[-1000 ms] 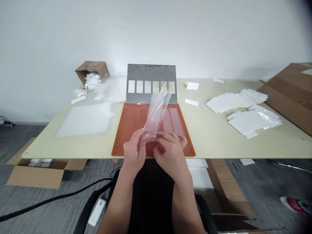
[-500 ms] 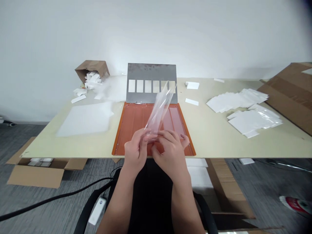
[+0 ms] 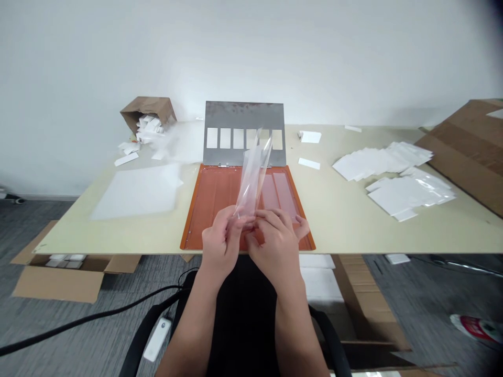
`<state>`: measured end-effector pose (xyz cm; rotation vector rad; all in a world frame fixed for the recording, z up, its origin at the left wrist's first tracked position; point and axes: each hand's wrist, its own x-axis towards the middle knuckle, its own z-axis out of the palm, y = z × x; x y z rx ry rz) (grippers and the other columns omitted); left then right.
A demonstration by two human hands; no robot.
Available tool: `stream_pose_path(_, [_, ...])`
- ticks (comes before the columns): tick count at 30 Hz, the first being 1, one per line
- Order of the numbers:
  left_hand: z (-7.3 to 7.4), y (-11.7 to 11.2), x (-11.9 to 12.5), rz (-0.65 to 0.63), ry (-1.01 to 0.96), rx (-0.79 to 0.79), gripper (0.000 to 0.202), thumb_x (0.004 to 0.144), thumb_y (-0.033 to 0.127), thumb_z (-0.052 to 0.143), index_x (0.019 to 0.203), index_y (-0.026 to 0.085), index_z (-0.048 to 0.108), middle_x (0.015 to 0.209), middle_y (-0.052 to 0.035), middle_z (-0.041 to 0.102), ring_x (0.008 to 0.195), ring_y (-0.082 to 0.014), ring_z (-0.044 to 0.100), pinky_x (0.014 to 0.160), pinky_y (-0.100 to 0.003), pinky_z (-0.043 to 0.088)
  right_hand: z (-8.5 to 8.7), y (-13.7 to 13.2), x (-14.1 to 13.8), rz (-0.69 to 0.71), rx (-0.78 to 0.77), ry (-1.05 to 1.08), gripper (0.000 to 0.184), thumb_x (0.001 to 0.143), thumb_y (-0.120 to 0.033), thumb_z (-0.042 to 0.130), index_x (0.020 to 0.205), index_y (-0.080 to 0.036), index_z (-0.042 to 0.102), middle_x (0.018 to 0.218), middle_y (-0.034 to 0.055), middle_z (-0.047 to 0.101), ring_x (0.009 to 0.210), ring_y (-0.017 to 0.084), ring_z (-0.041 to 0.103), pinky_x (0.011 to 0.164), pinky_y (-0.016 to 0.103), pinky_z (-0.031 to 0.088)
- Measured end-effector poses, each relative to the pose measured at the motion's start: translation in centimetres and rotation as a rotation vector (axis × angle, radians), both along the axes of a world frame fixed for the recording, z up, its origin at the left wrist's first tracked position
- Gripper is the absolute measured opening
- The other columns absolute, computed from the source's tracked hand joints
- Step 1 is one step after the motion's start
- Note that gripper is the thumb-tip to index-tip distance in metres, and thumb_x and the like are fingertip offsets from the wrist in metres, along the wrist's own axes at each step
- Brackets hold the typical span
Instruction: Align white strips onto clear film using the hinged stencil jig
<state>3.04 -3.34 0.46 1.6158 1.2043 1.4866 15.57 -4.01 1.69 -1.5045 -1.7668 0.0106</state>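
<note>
Both hands pinch the near end of a clear plastic film piece, which stands up and away from me and looks folded or layered. My left hand is closed on its left side, thumb on top. My right hand grips it from the right, fingers bent over the edge and little finger sticking out. Beneath them lies an orange tray-like frame with pale strips on its right part. Hinged behind it, a grey metal plate with a row of rectangular openings stands raised.
Frosted sheets lie on the table to the left, near a tipped cardboard box of white scraps. White cards in clear sleeves are fanned out at right, before a large carton. Open boxes stand on the floor.
The film's upper end has swung left and now stands more upright. Both hands keep their grip and have barely shifted.
</note>
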Motion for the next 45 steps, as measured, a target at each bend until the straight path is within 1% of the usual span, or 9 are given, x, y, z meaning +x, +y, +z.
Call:
stream_pose_path(6, [0.2, -0.1, 0.2, -0.007, 0.0, -0.032, 0.027, 0.097, 0.04, 0.05, 0.118, 0.025, 0.057, 0.097, -0.0023, 0.078, 0.09, -0.0193, 0.075, 0.081, -0.03, 0.061, -0.1, -0.1, 0.2, 0.009, -0.026, 0.002, 0.012, 0.076, -0.015, 0.059, 0.084, -0.023, 0.065, 0.105, 0.0025, 0.074, 0.105, 0.026, 0.061, 0.102, 0.052, 0.015])
stream_pose_path(16, [0.5, -0.4, 0.0, -0.007, 0.079, 0.002, 0.022, 0.097, 0.035, 0.052, 0.116, 0.026, 0.057, 0.098, -0.0021, 0.078, 0.086, -0.0184, 0.075, 0.079, -0.029, 0.06, 0.0, -0.2, 0.2, -0.009, -0.063, 0.023, 0.011, 0.08, -0.013, 0.058, 0.078, -0.022, 0.064, 0.103, 0.001, 0.074, 0.101, 0.024, 0.061, 0.1, 0.052, 0.016])
stream_pose_path(19, [0.5, -0.4, 0.2, -0.015, 0.002, -0.047, 0.03, 0.091, 0.035, 0.061, 0.119, 0.025, 0.054, 0.096, -0.0033, 0.077, 0.091, -0.0203, 0.074, 0.082, -0.031, 0.059, 0.2, -0.4, 0.3, 0.007, -0.066, 0.041, 0.011, 0.08, -0.016, 0.059, 0.085, -0.023, 0.067, 0.107, 0.0023, 0.074, 0.103, 0.025, 0.061, 0.1, 0.052, 0.018])
stream_pose_path(24, [1.1, -0.5, 1.2, -0.029, -0.248, -0.172, 0.065, 0.075, 0.029, 0.08, 0.129, 0.023, 0.045, 0.095, -0.0035, 0.076, 0.088, -0.0188, 0.073, 0.083, -0.031, 0.059, -0.1, -0.4, 0.4, 0.056, -0.041, 0.078, 0.015, 0.081, -0.016, 0.057, 0.09, -0.022, 0.068, 0.109, 0.0044, 0.072, 0.103, 0.024, 0.063, 0.105, 0.053, 0.021])
stream_pose_path(26, [1.2, -0.4, 1.5, -0.052, -0.353, -0.194, 0.057, 0.077, 0.029, 0.078, 0.126, 0.021, 0.049, 0.095, -0.0044, 0.075, 0.09, -0.0178, 0.073, 0.084, -0.03, 0.058, -0.3, -0.3, 0.4, 0.085, -0.001, 0.11, 0.015, 0.085, -0.017, 0.055, 0.091, -0.022, 0.067, 0.107, 0.0061, 0.072, 0.101, 0.023, 0.065, 0.106, 0.052, 0.028])
stream_pose_path(30, [1.0, -0.1, 1.5, -0.073, -0.524, -0.223, 0.024, 0.089, 0.04, 0.064, 0.099, 0.018, 0.063, 0.095, -0.0071, 0.075, 0.093, -0.0182, 0.072, 0.084, -0.03, 0.058, -0.3, -0.2, 0.4, 0.149, 0.101, 0.215, 0.019, 0.091, -0.017, 0.052, 0.102, -0.021, 0.066, 0.108, 0.0093, 0.071, 0.102, 0.02, 0.067, 0.102, 0.044, 0.046])
stream_pose_path(39, [0.9, 0.0, 1.4, -0.06, -0.679, -0.219, 0.033, 0.086, 0.052, 0.063, 0.097, 0.021, 0.063, 0.089, -0.0042, 0.075, 0.083, -0.0163, 0.072, 0.072, -0.028, 0.059, 0.0, -0.4, 0.1, 0.17, 0.155, 0.329, 0.021, 0.092, -0.02, 0.054, 0.109, -0.023, 0.067, 0.106, 0.0068, 0.074, 0.102, 0.019, 0.069, 0.102, 0.042, 0.051])
stream_pose_path(43, [0.8, -0.2, 1.5, -0.085, -0.68, -0.172, 0.045, 0.069, 0.051, 0.081, 0.1, 0.021, 0.067, 0.097, -0.005, 0.074, 0.088, -0.0187, 0.072, 0.079, -0.031, 0.06, -0.1, -0.5, -0.4, 0.158, 0.21, 0.296, 0.022, 0.092, -0.017, 0.053, 0.105, -0.024, 0.07, 0.103, 0.0057, 0.075, 0.097, 0.018, 0.071, 0.1, 0.041, 0.053])
stream_pose_path(45, [1.0, -0.3, 1.8, -0.073, -0.664, -0.207, 0.042, 0.065, 0.045, 0.085, 0.094, 0.02, 0.069, 0.094, -0.0041, 0.074, 0.088, -0.0184, 0.071, 0.081, -0.03, 0.059, -0.2, -0.5, -0.6, 0.142, 0.243, 0.247, 0.023, 0.092, -0.016, 0.054, 0.104, -0.025, 0.071, 0.103, 0.0051, 0.075, 0.095, 0.017, 0.071, 0.1, 0.041, 0.052])
